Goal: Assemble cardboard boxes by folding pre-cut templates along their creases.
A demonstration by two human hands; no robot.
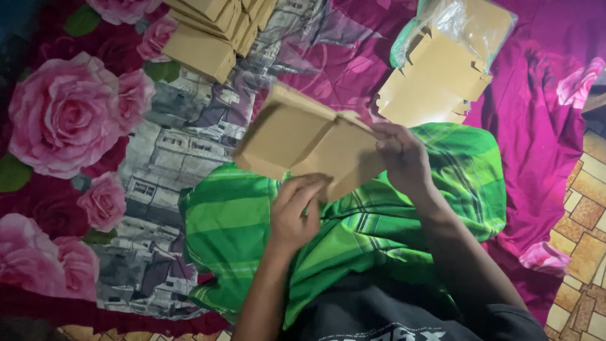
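Note:
A tan cardboard box blank (303,142), partly folded, is held over my lap. My left hand (293,211) grips its lower edge from beneath, fingers curled up against the card. My right hand (404,158) pinches the right flap near a fold. My lap is covered by a green checked cloth (379,221).
A stack of folded tan boxes (214,28) lies at the top left. Flat tan blanks (435,76) spill from a clear plastic bag (454,19) at the top right. A rose-patterned magenta sheet (69,120) covers the floor; a tiled mat (587,208) shows on the right.

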